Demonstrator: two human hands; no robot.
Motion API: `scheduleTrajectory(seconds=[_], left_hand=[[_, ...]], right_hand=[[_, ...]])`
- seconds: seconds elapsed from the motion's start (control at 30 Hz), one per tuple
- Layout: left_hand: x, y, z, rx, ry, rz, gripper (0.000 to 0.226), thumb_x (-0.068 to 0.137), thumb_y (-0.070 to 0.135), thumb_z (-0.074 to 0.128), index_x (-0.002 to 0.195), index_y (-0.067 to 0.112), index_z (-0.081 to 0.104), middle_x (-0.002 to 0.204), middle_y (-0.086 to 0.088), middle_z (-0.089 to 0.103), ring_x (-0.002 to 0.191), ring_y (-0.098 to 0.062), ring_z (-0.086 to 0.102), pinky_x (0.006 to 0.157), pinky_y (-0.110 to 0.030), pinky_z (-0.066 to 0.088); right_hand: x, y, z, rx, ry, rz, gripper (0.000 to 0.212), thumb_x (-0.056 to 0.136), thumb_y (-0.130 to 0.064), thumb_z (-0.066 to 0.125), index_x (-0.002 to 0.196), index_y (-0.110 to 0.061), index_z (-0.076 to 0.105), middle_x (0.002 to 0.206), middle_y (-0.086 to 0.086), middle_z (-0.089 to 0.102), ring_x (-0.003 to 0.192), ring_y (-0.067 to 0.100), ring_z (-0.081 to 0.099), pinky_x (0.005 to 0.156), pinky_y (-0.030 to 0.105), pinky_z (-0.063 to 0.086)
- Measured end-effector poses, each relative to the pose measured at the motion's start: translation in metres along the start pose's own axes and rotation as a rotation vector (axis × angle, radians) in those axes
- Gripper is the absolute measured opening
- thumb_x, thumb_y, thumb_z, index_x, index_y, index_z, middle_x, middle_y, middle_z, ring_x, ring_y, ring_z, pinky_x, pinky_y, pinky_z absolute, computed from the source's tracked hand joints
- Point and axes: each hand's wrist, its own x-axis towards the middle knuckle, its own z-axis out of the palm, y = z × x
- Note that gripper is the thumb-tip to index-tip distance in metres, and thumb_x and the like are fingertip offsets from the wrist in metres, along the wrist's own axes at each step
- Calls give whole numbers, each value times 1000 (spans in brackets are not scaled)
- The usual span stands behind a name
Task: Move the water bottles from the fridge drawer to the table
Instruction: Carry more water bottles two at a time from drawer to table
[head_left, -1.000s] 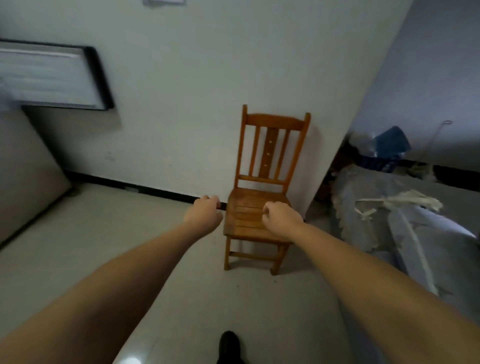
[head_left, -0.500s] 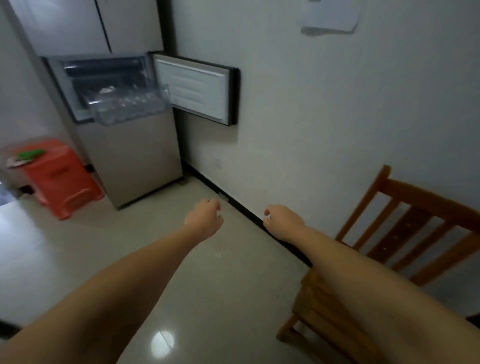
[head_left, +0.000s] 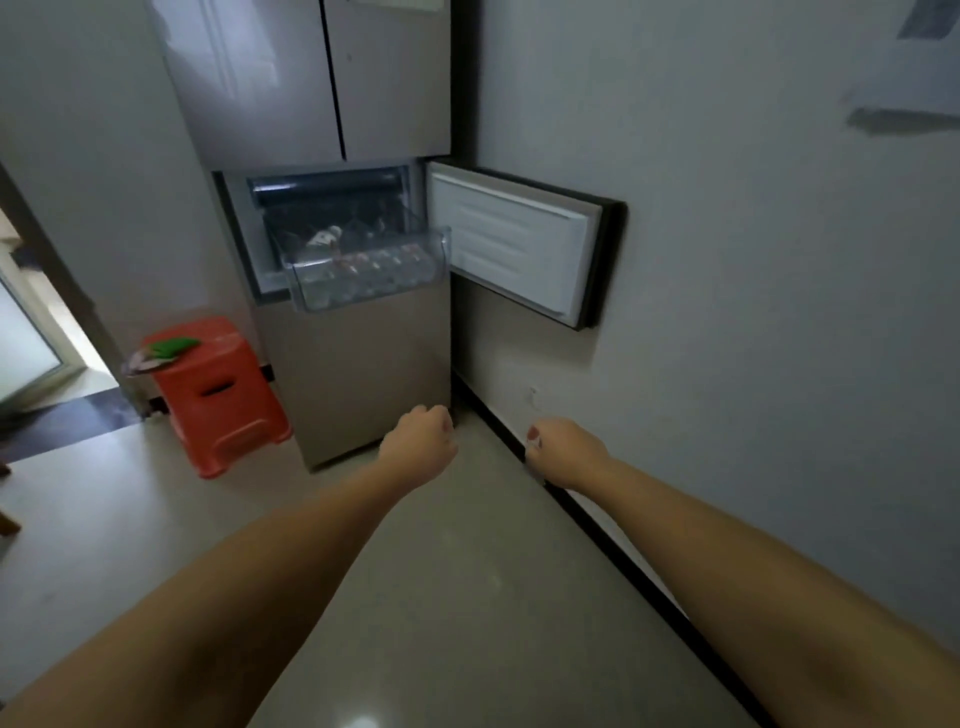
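Note:
The fridge (head_left: 311, 93) stands ahead against the wall, its small middle door (head_left: 511, 249) swung open to the right. A clear plastic drawer (head_left: 363, 291) is pulled out of that compartment, and several water bottles (head_left: 379, 262) lie in it side by side. My left hand (head_left: 421, 436) and my right hand (head_left: 558, 449) are stretched out in front of me over the floor, well short of the drawer. Both have their fingers curled and hold nothing.
An orange plastic stool (head_left: 221, 395) with a green object on top stands left of the fridge. The white wall (head_left: 727, 312) runs along my right side with a black skirting strip. A doorway (head_left: 31, 338) opens at the far left.
My view has swung left from the wooden chair to the fridge, which is now centred and closer. Both hands stay stretched out in front, holding nothing.

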Motion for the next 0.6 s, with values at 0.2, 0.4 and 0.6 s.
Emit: scheduleTrajectory(seconds=[0.2,0.4,0.6], left_hand=[[89,-34,-34,-16,0,-34,27,92,23,50,118,14,53,117,-11,51,109,-30,51,95,-41,45],[169,-72,-45,-11,14,-122,24,92,24,50,114,15,55,114,-10,51,108,-30,53,95,-42,46],[282,-94,-62,-8,74,-192,28,92,23,52,117,11,55,119,-13,52,111,-31,52,97,-41,45]], right_hand=[[106,-26,-23,-9,-13,-24,33,98,-25,42,124,-8,55,127,15,56,114,31,54,94,40,48],[209,-46,-18,-29,-61,-124,28,98,-26,43,115,-9,56,116,14,58,101,31,56,83,37,47],[344,-60,-34,-29,-58,-230,26,96,-25,43,110,-7,56,111,14,59,97,32,57,74,33,43]])
